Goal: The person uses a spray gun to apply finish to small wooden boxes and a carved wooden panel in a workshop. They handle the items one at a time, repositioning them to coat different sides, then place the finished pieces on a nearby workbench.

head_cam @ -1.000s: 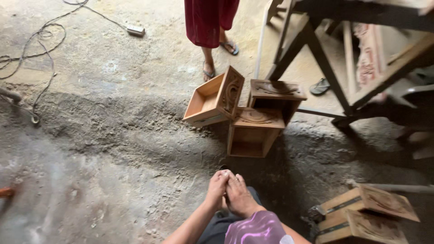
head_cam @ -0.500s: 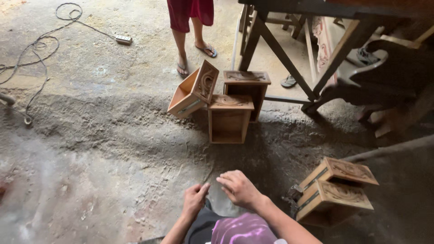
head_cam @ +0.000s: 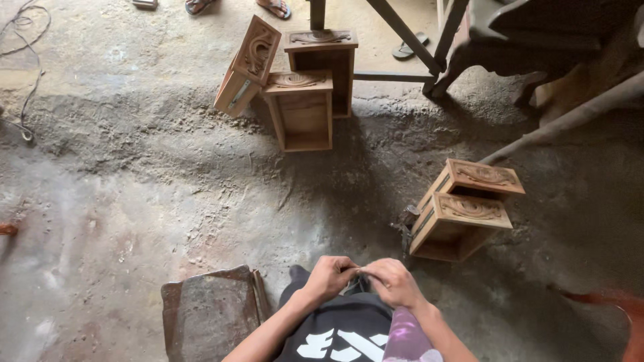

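Note:
My left hand and my right hand meet fingertip to fingertip above my lap, over my dark shirt. Both pinch a small dark thing between them; I cannot make out what it is. A pair of carved wooden drawers stands stacked on the concrete floor just right of my hands. Three more carved drawers are grouped farther ahead, one of them tilted against the others.
A dark, worn flat board lies at my left knee. Another person's sandalled feet stand at the top edge. Dark wooden furniture legs cross the upper right, a loose sandal beside them. A cable trails at far left.
My hands were pressed together, came apart, and now meet again closer to my lap. The view has dropped, so only the other person's feet show.

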